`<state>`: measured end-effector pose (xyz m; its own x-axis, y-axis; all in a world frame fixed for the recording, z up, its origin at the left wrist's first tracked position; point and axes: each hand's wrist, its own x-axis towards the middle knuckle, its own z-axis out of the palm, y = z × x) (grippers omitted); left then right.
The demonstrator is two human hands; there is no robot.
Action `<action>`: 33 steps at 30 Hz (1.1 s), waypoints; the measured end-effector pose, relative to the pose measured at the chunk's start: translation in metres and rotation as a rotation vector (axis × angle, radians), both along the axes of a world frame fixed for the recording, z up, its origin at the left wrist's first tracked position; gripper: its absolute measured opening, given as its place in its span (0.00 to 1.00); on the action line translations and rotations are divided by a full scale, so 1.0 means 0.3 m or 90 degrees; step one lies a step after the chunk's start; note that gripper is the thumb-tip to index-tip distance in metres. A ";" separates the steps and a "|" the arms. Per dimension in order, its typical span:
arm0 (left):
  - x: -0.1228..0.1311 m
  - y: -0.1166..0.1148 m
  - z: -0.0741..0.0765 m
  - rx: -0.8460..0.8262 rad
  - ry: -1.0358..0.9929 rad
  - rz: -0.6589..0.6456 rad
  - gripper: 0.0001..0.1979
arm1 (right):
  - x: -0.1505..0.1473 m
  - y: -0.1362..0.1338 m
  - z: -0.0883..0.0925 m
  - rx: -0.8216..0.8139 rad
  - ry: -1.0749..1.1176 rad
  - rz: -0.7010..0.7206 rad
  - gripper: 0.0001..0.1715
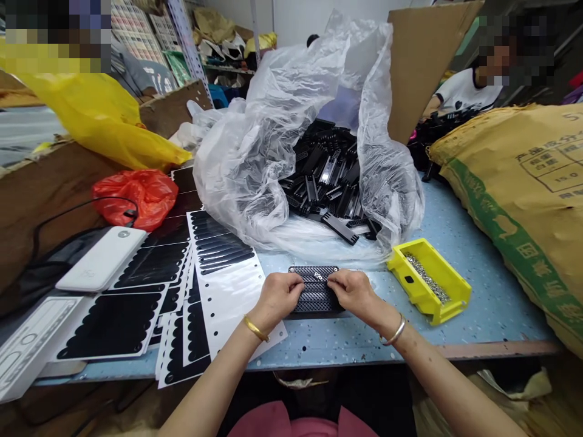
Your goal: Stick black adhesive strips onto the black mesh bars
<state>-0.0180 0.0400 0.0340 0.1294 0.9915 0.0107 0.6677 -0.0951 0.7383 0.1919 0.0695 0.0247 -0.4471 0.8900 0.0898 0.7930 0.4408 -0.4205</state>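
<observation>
On the table in front of me lies a row of black strips with a dotted texture (pixel 314 298), set side by side as one block. My left hand (pixel 279 294) pinches the left end of one strip, thumb against bent fingers. At the same strip's right end, my right hand (pixel 357 295) is closed in a like pinch. Whether the strip is lifted off the block I cannot tell. A few small pale rings (pixel 318 275) rest on the block's far part, between the hands. Right of my right hand stands a yellow bin (pixel 449 309) with many small metal pieces (pixel 428 278).
Behind the block, a big clear plastic bag (pixel 246 152) gapes around many black plastic parts (pixel 325 176). Sheets of black stickers (pixel 113 321), a white power bank (pixel 102 258) and a red bag (pixel 136 194) lie left. A full yellow sack (pixel 523 200) bulges right. A person (pixel 469 91) sits beyond.
</observation>
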 end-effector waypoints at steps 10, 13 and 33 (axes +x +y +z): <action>-0.035 -0.054 -0.034 -0.001 -0.107 0.144 0.08 | 0.021 -0.035 0.023 -0.064 0.138 -0.114 0.11; -0.043 -0.067 -0.048 0.020 -0.036 0.246 0.11 | 0.041 -0.040 0.015 -0.059 0.229 -0.188 0.09; 0.007 -0.027 -0.042 -0.091 0.227 0.153 0.17 | 0.005 0.033 -0.005 -0.242 0.205 -0.279 0.15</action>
